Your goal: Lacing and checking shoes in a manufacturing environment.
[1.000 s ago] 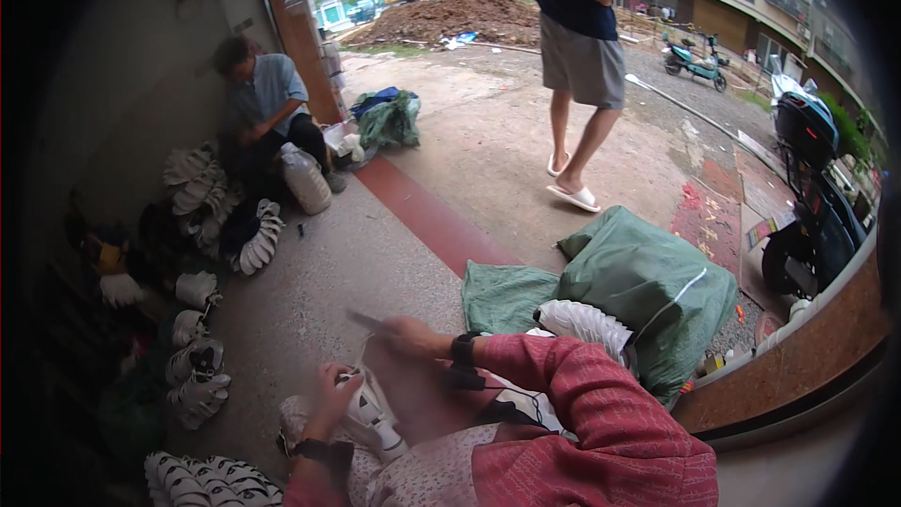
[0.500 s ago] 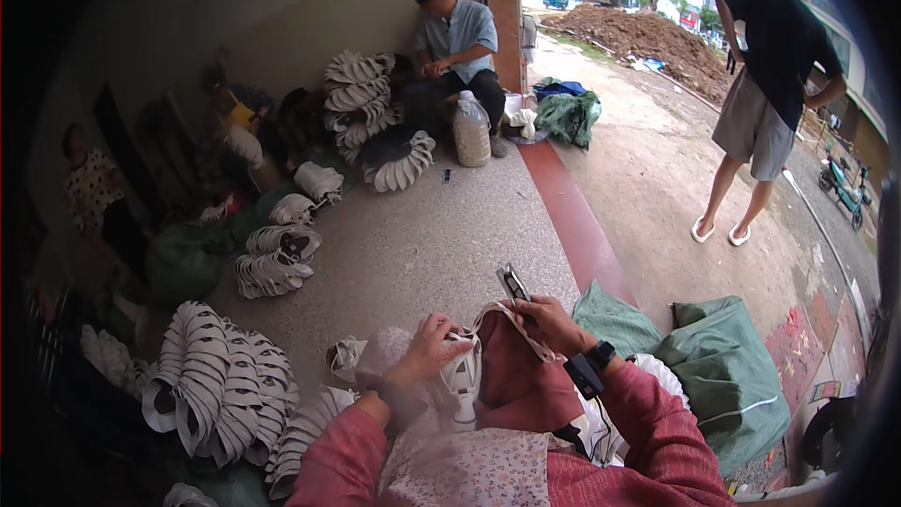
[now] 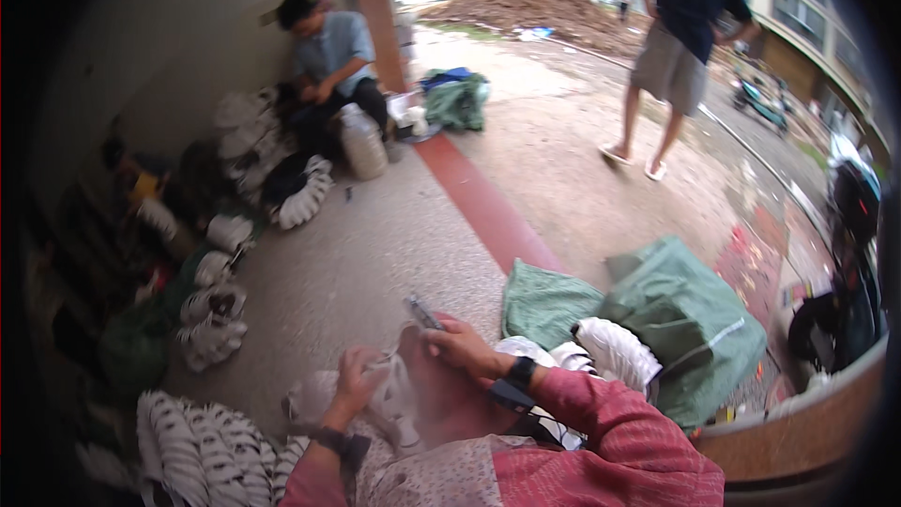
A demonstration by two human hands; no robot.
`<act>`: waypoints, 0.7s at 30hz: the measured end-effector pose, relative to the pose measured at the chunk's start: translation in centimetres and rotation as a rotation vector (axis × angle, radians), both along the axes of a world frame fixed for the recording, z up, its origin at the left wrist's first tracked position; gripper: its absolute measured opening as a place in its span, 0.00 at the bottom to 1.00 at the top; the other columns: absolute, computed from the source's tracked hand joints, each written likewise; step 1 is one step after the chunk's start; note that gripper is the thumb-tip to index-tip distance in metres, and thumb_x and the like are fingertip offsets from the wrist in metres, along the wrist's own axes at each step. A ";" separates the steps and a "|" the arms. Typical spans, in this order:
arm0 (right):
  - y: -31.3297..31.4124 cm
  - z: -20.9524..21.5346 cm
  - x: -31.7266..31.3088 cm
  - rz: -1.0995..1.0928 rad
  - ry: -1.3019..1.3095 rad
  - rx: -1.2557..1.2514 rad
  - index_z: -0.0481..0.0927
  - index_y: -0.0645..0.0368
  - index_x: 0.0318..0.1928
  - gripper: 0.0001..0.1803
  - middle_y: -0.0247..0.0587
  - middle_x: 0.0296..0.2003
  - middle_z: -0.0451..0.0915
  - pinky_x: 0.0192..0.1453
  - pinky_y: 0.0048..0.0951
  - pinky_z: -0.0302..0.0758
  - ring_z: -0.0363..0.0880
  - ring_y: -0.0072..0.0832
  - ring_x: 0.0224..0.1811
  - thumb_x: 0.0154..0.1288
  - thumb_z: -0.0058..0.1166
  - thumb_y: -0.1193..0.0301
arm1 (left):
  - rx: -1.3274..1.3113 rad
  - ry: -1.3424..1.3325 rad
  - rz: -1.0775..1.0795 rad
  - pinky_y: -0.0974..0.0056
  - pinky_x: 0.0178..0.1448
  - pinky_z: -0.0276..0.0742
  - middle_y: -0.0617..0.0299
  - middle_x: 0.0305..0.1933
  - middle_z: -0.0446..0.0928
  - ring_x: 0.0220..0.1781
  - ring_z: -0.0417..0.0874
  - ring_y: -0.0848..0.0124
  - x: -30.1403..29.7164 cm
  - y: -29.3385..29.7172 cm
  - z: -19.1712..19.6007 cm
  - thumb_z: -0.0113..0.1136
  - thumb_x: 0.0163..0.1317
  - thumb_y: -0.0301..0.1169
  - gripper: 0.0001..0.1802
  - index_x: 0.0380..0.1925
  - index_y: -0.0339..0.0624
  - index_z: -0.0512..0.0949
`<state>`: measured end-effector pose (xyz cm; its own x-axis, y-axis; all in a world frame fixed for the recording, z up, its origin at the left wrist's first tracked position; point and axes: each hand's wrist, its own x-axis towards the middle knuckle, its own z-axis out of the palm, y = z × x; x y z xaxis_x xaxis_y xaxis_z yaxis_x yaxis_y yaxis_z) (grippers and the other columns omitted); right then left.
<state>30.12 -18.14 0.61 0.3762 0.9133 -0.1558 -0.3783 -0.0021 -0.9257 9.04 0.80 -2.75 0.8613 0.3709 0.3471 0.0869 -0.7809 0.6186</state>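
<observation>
A grey speckled floor (image 3: 375,253) is stretching out ahead of me, with a red strip (image 3: 483,211) running along its outer side. Outside, a person in shorts (image 3: 671,66) is standing near a mound of brown earth (image 3: 535,14); against the wall, another person in a light blue shirt (image 3: 333,47) is sitting. Over my patterned apron (image 3: 432,469), a white strappy piece (image 3: 399,404) is lying just right of my left hand (image 3: 355,383), and nearer to my body than my right hand (image 3: 460,349). To my right, a bulging green sack (image 3: 690,319) is slumping on the ground, a stack of white pieces (image 3: 618,354) resting against it. A translucent jug (image 3: 364,145) is standing by the seated person, something beige showing through its side. My right hand is closing firmly around a slim grey tool (image 3: 422,311), whose end is sticking out past my fingers. My left fingers are bending at the white piece's upper edge, though with this blur I cannot tell whether they are pinching it.
</observation>
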 end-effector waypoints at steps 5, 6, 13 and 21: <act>-1.7 0.4 -1.7 0.016 -0.149 0.098 0.78 0.56 0.46 0.10 0.31 0.38 0.78 0.44 0.23 0.71 0.75 0.20 0.41 0.72 0.49 0.64 | 0.035 0.150 -0.008 0.53 0.70 0.61 0.49 0.60 0.68 0.65 0.67 0.55 0.6 -1.1 5.0 0.68 0.58 0.38 0.18 0.47 0.47 0.79; -2.3 0.8 -2.6 0.044 -0.121 0.133 0.78 0.57 0.48 0.11 0.36 0.42 0.79 0.51 0.27 0.73 0.78 0.25 0.48 0.72 0.48 0.66 | 0.128 0.226 0.039 0.54 0.71 0.61 0.49 0.60 0.68 0.67 0.66 0.55 0.3 -1.9 7.4 0.68 0.57 0.37 0.20 0.48 0.46 0.79; -2.9 2.2 -4.7 -0.276 -1.126 0.225 0.75 0.58 0.47 0.12 0.41 0.45 0.78 0.48 0.34 0.74 0.78 0.34 0.50 0.66 0.53 0.67 | -0.650 -0.330 -0.415 0.52 0.58 0.78 0.47 0.55 0.77 0.54 0.81 0.55 0.1 -9.8 32.3 0.37 0.74 0.57 0.33 0.54 0.37 0.73; -2.9 1.0 -4.4 -0.166 -1.376 0.211 0.71 0.59 0.43 0.11 0.40 0.45 0.75 0.39 0.39 0.76 0.77 0.37 0.47 0.68 0.50 0.65 | -0.836 -0.464 -1.086 0.50 0.56 0.78 0.46 0.54 0.76 0.51 0.81 0.54 -1.8 -18.1 44.2 0.31 0.72 0.61 0.38 0.58 0.37 0.70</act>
<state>25.75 -21.00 1.64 0.2177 0.8036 0.5539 0.8386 0.1363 -0.5274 7.24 -17.31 41.47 0.7164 -0.1506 0.6812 -0.6339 0.2676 0.7257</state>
